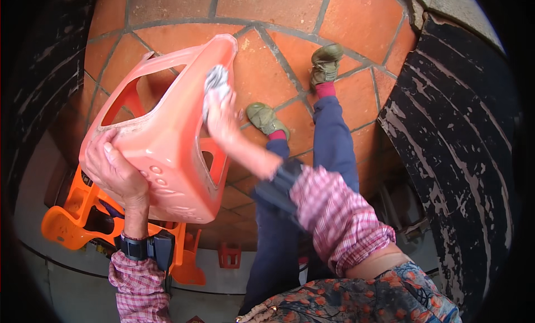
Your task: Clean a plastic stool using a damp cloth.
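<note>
A pink plastic stool is tipped on its side, with its seat towards me and its legs pointing away over the floor. My left hand grips the stool at the seat edge, below a large side opening. In my right hand is a crumpled grey-and-white cloth, pressed against the outer face of one leg. The right hand looks slightly blurred. Dirt marks show along the rim near my left hand.
Orange plastic furniture lies behind the stool at lower left. A small red stool stands farther back. Dark panels with peeling paint flank the right side. My feet in green shoes rest on terracotta floor tiles.
</note>
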{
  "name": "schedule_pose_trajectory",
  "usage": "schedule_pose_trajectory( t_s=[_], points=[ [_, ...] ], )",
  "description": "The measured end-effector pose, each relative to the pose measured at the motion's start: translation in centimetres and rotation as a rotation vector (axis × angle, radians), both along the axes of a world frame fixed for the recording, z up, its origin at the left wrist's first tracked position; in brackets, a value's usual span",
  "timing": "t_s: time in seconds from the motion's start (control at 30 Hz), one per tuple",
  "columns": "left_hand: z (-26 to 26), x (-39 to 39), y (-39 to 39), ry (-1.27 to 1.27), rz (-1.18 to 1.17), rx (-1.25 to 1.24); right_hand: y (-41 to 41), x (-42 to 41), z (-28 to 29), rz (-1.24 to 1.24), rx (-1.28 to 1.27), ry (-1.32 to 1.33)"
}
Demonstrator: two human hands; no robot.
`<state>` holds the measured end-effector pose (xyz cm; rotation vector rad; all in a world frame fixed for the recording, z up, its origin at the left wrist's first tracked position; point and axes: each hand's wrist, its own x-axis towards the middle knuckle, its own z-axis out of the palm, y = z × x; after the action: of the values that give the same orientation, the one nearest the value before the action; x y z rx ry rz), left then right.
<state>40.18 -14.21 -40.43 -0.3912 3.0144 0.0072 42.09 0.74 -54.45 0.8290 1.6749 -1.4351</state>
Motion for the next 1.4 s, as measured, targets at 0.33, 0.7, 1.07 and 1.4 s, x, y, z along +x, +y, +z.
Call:
schedule_pose_trajectory(
  t_s=[0.33, 0.7, 1.07, 1.4],
  points=[
    [-1.3, -0.3, 1.0, 0.055, -0.019, 0.039, 2.7, -0.9, -5.5, -0.059, -0.083, 0.086],
    [-0.8, 0.0, 0.4, 0.027, 0.015, 0.027, 2.9, -1.9, 4.3, 0.229, -0.033, 0.124],
    [-1.1, 0.1, 1.1, 0.026, 0.029, 0.058, 3.6, 5.7, 8.1, 0.399, 0.014, 0.519],
    [-1.2, -0.5, 1.1, 0.034, 0.007, 0.030, 10.0, 11.3, 6.4, 0.922, -0.148, 0.595]
  ],
)
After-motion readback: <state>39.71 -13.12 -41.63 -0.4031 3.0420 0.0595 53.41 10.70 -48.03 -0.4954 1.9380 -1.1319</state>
